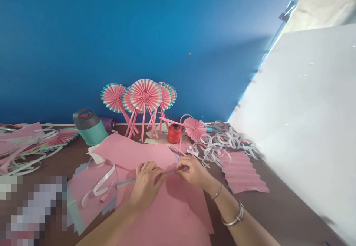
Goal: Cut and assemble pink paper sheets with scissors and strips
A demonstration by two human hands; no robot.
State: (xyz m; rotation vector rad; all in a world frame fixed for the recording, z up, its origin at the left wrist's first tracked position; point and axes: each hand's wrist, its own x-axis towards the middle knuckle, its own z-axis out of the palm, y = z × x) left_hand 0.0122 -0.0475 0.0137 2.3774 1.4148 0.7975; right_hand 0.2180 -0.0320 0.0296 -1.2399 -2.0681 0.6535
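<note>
1. The narrow strip (pixel 170 171) spans the gap between the hands, over the pink sheets (pixel 167 212), its long axis roughly along the far edge of the table (pixel 283 209).
2. The left hand (pixel 146 181) and right hand (pixel 193 171) are close but apart, each pinching it, the right slightly nearer that edge.
3. Fingers hide whether the coloured band (pixel 126 183) leftward belongs to it.

The left hand (pixel 147 182) and right hand (pixel 193 172) pinch close together. The left forearm (pixel 111 222) enters from seven o'clock, the right forearm (pixel 250 229) from five.
</note>
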